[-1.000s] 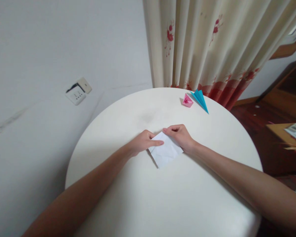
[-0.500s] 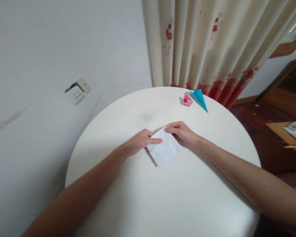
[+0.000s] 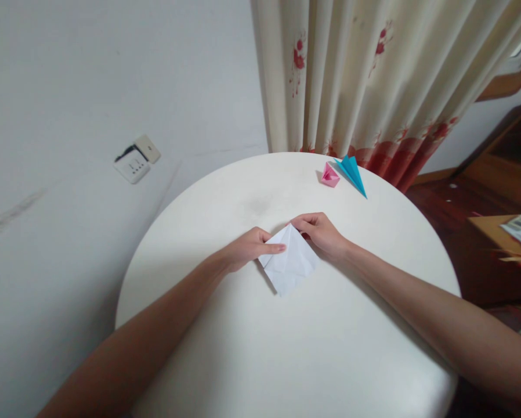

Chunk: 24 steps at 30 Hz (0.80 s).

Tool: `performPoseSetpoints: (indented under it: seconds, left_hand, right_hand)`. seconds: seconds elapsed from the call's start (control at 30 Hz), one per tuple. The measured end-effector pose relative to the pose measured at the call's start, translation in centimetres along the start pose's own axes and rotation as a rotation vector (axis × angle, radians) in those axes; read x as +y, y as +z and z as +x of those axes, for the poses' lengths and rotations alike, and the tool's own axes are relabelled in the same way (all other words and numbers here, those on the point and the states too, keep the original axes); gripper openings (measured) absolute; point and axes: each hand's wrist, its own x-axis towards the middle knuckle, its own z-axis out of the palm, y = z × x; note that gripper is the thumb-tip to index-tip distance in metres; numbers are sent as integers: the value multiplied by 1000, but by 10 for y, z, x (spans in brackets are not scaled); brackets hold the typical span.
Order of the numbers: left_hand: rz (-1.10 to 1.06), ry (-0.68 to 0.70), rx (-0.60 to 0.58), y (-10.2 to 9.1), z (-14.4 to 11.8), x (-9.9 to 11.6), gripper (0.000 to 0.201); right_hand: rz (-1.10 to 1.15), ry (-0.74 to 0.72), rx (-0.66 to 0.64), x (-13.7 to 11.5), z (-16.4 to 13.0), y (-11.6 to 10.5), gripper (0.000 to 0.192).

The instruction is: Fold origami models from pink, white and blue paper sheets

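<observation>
A folded white paper (image 3: 290,264) lies on the round white table (image 3: 286,348), shaped like a diamond with its top flap raised. My left hand (image 3: 248,248) presses its left corner down with the index finger stretched out. My right hand (image 3: 320,233) pinches the top flap near its tip and holds it up off the table.
A small pink origami piece (image 3: 329,176) and a blue folded paper (image 3: 353,174) rest near the table's far edge. A flowered curtain (image 3: 373,81) hangs behind. A wall socket (image 3: 136,159) is on the white wall at left. Wooden furniture (image 3: 504,232) stands to the right.
My right hand has lifted the paper's top flap up and away from me, opening the fold. My left hand has stayed pressed on the left corner.
</observation>
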Motion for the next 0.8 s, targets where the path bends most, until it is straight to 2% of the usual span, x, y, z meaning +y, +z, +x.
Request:
performPoseSetpoints:
  seconds: [0.13, 0.23, 0.33, 0.57, 0.73, 0.8]
  left_hand:
    - [27, 23, 124, 3, 4, -1, 36]
    - [51, 44, 180, 6, 7, -2, 34]
    - [39, 76, 182, 8, 9, -4, 32]
    - [77, 80, 182, 7, 10, -8, 37]
    - [95, 43, 160, 8, 7, -7, 37]
    - [69, 50, 190, 10, 7, -6, 37]
  right_hand:
    - [-43, 57, 14, -5, -3, 3, 47]
    - [-194, 84, 37, -9, -5, 4, 40]
    - [-262, 86, 39, -12, -7, 5, 31]
    - [-179, 72, 95, -6, -7, 7, 26]
    - [-78, 42, 169, -1, -3, 6, 32]
    - [-33, 61, 160, -2, -2, 5, 39]
